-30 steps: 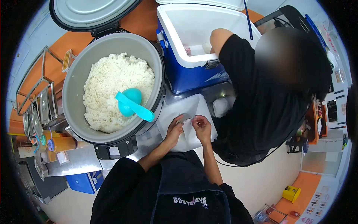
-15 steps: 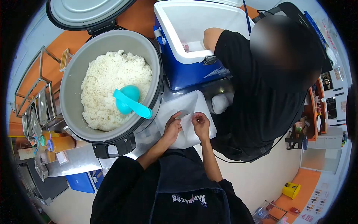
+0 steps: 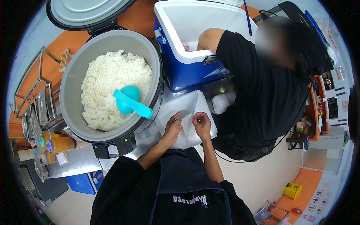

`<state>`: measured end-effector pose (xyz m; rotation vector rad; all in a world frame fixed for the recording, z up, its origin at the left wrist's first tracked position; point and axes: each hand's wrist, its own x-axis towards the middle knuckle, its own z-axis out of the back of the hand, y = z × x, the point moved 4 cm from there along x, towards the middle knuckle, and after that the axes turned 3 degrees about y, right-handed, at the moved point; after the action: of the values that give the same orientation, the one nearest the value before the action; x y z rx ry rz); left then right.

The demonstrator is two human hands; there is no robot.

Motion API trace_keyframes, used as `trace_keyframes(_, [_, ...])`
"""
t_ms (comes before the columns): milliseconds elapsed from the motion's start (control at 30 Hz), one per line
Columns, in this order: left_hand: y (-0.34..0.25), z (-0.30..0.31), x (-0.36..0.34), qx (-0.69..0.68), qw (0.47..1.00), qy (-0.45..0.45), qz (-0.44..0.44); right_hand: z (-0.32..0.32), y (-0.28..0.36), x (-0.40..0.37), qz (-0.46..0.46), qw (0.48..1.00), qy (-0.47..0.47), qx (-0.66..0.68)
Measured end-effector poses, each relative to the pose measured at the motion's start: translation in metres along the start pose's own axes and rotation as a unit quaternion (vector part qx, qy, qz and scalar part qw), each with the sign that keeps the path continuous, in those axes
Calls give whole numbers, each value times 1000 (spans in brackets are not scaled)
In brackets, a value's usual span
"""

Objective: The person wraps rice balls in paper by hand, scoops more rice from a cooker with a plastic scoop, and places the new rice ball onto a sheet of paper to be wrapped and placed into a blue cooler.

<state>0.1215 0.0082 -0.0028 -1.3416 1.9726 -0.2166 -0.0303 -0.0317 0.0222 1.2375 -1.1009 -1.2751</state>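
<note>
My left hand (image 3: 173,128) and my right hand (image 3: 202,125) meet over a stack of white paper sheets (image 3: 183,108) on the steel counter. Both hands pinch the top sheet near its middle, fingertips close together. To the left stands a large grey rice cooker (image 3: 73,80), lid open, full of cooked white rice (image 3: 107,80). A turquoise rice scoop (image 3: 130,101) lies on the rice with its handle over the pot's rim, close to my left hand.
A person in a black shirt (image 3: 262,82) bends beside me on the right, one arm reaching into an open blue and white cooler (image 3: 187,73). Metal trays (image 3: 37,112) and an orange bottle (image 3: 63,144) sit at the left. A white bag (image 3: 222,103) lies beside the paper.
The other person's arm has reached deeper and leftward into the cooler. My hands stay on the paper, fingers shifting slightly. The view has moved a little.
</note>
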Motion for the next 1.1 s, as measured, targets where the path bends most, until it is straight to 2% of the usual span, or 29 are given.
trace_keyframes(100, [0,-1,0,0,1000,1,2,-6,3,-2,-42,999,10,-7])
trace_keyframes(433, [-4,-4,-1,-19,1000,-11,-3,3,4,-1,-4,999,-23,40])
trace_keyframes(500, [-1,-1,2,-14,1000,-8,0,-7,14,-7,-18,998,24,-47])
trace_keyframes(533, [0,1,3,-9,1000,-7,0,-10,19,-8,-19,998,25,-47])
trace_keyframes(600, [-1,1,1,-7,1000,-8,1,-14,28,-9,14,987,25,-155])
trace_keyframes(733, [-6,-9,-4,-23,1000,-14,-3,-10,23,-6,21,983,4,-183])
trace_keyframes(800, [-6,-7,-3,-24,1000,-13,-6,-5,21,-7,-2,991,-21,-129])
trace_keyframes(933, [-2,-9,-2,-19,999,-31,-20,-12,25,-12,10,991,20,-129])
trace_keyframes(1000, [-1,-9,-1,22,998,-34,-39,-17,31,-13,32,981,24,-192])
trace_keyframes(1100, [-3,-10,-4,72,995,-22,-65,-17,32,-12,41,974,30,-219])
